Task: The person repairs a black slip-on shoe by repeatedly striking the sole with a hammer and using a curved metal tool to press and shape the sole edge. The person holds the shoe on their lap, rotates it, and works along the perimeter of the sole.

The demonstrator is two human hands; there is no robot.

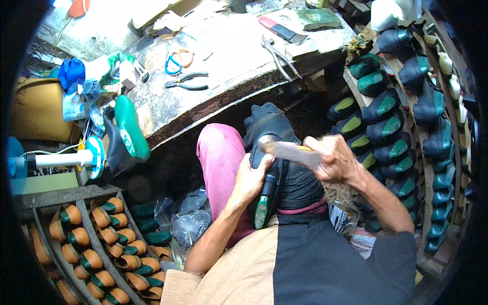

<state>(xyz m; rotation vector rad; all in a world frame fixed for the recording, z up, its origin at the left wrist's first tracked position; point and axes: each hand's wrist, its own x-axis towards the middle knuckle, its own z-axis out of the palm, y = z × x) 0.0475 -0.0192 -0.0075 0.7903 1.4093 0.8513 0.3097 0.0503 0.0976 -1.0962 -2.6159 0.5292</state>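
The bench (223,96), worn and stained, curves across the top from ten to two o'clock, carrying pliers (187,81), scissors (178,60), pincers (278,55) and a red-handled tool (277,29). At three o'clock a wooden rack (429,168) holds rows of dark shoes on green forms (386,133); at eight o'clock a second rack (76,203) holds tan shoes on green forms (109,244). One more dark shoe on a green form (124,134) leans at the bench's nine o'clock edge. At the centre, a black shoe upper (282,152) sits on the person's lap beside the pink-clad knee (221,162). The left hand (251,178) wraps around its near side, its grip closed on the shoe, with a green form tip (261,211) poking out below it. The right hand (333,158), at two o'clock of the shoe, has its grip pressed tight on a motion-blurred tool (295,151), likely a hammer or broad blade, lying across the shoe's top.
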